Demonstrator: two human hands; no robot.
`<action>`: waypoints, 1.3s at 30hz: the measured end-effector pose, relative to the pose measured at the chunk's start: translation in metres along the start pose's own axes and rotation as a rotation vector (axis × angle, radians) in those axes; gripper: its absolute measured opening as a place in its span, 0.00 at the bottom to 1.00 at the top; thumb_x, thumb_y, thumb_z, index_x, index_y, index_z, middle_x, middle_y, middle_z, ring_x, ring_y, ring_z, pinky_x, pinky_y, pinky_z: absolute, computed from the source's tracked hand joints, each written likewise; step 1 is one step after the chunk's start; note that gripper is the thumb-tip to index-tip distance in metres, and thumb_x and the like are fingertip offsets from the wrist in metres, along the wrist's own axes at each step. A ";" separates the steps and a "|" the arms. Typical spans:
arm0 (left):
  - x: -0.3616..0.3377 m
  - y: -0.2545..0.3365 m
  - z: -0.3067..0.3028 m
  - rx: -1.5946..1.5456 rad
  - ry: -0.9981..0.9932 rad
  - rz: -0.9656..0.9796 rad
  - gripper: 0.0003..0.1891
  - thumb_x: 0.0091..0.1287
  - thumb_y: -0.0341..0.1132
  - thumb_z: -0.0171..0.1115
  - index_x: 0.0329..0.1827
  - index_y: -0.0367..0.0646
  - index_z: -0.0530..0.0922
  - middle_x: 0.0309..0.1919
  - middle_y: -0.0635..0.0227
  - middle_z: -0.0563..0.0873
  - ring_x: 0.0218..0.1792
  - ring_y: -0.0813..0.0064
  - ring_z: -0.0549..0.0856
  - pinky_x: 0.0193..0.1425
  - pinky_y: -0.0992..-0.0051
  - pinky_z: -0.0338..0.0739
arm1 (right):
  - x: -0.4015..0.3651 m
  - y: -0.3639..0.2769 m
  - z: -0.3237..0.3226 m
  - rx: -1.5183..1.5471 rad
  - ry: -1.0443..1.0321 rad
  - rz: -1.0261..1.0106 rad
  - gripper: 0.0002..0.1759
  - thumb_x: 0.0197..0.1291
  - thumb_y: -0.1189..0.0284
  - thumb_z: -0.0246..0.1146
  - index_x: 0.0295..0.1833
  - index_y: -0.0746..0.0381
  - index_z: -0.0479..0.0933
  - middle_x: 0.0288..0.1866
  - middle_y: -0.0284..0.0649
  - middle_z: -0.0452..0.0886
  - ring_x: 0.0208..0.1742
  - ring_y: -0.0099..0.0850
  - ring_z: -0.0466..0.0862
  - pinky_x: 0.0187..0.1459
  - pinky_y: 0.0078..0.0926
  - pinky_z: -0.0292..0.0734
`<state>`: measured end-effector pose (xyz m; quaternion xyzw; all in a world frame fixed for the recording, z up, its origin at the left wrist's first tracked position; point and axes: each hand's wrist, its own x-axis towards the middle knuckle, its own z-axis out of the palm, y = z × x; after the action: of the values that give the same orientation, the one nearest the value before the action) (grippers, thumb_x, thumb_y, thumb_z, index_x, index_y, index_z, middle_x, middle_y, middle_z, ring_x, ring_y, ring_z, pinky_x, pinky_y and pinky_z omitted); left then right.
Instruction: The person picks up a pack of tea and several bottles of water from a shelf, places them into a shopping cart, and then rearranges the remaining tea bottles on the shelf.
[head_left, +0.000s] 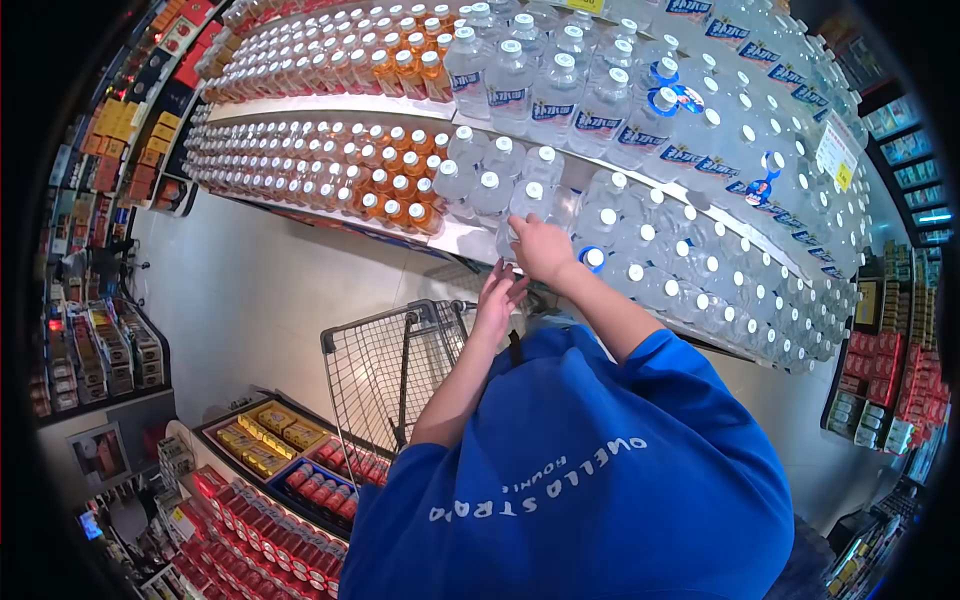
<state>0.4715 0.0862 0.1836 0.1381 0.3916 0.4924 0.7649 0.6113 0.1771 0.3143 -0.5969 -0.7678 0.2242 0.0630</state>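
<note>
Reaching to the front of the lower shelf [459, 237], my right hand [542, 248] has its fingers bent over the top of a clear bottle [507, 242], whose cap is hidden. My left hand [497, 295] is just below that bottle, fingers apart and palm partly turned up; whether it touches the bottle base cannot be made out. White-capped clear bottles [489, 195] stand behind and left of my right hand. Another clear bottle [533, 201] stands directly beyond its fingertips. More clear bottles [640, 285] fill the shelf to the right.
Below my left hand is a wire shopping cart [375, 375]. Orange and pink drinks [400, 190] stand on the shelves at left. Labelled clear bottles [555, 95] line the upper shelf. Red cans [265, 520] and yellow packs [265, 440] are at lower left. Pale floor [260, 290] shows beyond the cart.
</note>
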 end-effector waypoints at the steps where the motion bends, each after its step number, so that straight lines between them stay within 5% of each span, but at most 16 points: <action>1: -0.001 0.000 -0.001 -0.002 -0.010 0.000 0.40 0.76 0.36 0.59 0.87 0.48 0.46 0.76 0.65 0.69 0.65 0.64 0.82 0.66 0.65 0.77 | 0.000 -0.001 -0.002 0.001 -0.003 0.002 0.21 0.64 0.65 0.66 0.61 0.58 0.74 0.51 0.53 0.82 0.48 0.55 0.87 0.47 0.53 0.83; 13: 0.019 0.005 0.018 0.427 0.119 0.136 0.47 0.66 0.18 0.60 0.85 0.38 0.43 0.83 0.49 0.51 0.65 0.63 0.81 0.65 0.67 0.80 | -0.001 -0.001 -0.007 -0.021 -0.048 0.016 0.24 0.64 0.65 0.66 0.64 0.58 0.73 0.52 0.53 0.82 0.50 0.54 0.87 0.50 0.51 0.83; 18: 0.029 -0.003 0.021 0.511 0.214 0.154 0.52 0.63 0.24 0.71 0.84 0.35 0.43 0.81 0.47 0.56 0.65 0.61 0.81 0.66 0.67 0.79 | -0.001 0.004 -0.006 0.043 -0.044 0.028 0.28 0.63 0.58 0.68 0.63 0.61 0.72 0.53 0.55 0.82 0.50 0.56 0.86 0.51 0.50 0.83; 21: 0.040 -0.008 0.015 0.482 0.198 0.166 0.55 0.60 0.31 0.77 0.83 0.34 0.45 0.79 0.46 0.59 0.67 0.60 0.79 0.67 0.67 0.78 | 0.009 0.008 -0.015 0.318 0.052 0.292 0.37 0.59 0.52 0.71 0.65 0.67 0.72 0.58 0.57 0.82 0.55 0.55 0.85 0.57 0.46 0.81; 22: 0.042 -0.005 0.016 0.449 0.186 0.170 0.57 0.59 0.33 0.79 0.83 0.34 0.45 0.79 0.45 0.61 0.67 0.60 0.78 0.68 0.67 0.78 | 0.017 0.015 -0.019 0.568 0.122 0.386 0.46 0.57 0.45 0.72 0.68 0.70 0.70 0.66 0.59 0.78 0.67 0.54 0.79 0.65 0.43 0.76; 25: 0.037 0.004 0.033 0.482 0.263 0.186 0.57 0.61 0.29 0.76 0.84 0.34 0.41 0.77 0.45 0.61 0.73 0.60 0.72 0.72 0.62 0.74 | 0.060 0.033 -0.004 1.047 0.308 0.716 0.53 0.60 0.36 0.66 0.77 0.65 0.64 0.70 0.67 0.72 0.75 0.53 0.70 0.72 0.65 0.62; 28: 0.034 0.008 0.048 0.980 0.449 0.354 0.62 0.52 0.42 0.83 0.81 0.31 0.47 0.76 0.40 0.63 0.73 0.48 0.71 0.77 0.58 0.67 | 0.088 0.024 -0.030 1.386 0.109 1.079 0.55 0.63 0.27 0.50 0.82 0.56 0.60 0.80 0.60 0.64 0.82 0.56 0.58 0.72 0.80 0.44; 32: 0.030 0.019 0.071 1.110 0.515 0.552 0.57 0.50 0.45 0.84 0.78 0.35 0.55 0.73 0.42 0.70 0.72 0.44 0.72 0.75 0.56 0.70 | 0.107 0.047 -0.023 1.825 -0.248 0.842 0.57 0.62 0.22 0.29 0.82 0.50 0.62 0.82 0.39 0.65 0.82 0.53 0.60 0.74 0.78 0.39; 39: 0.031 0.032 0.068 1.054 0.491 0.314 0.51 0.49 0.41 0.82 0.75 0.40 0.62 0.68 0.48 0.75 0.69 0.47 0.75 0.71 0.57 0.73 | 0.116 0.038 -0.016 1.788 -0.237 0.830 0.54 0.61 0.24 0.30 0.80 0.49 0.66 0.80 0.41 0.69 0.80 0.52 0.63 0.72 0.79 0.45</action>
<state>0.5073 0.1402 0.2327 0.4370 0.7230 0.3566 0.3990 0.6186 0.2986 0.2928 -0.5249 -0.0480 0.7834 0.3293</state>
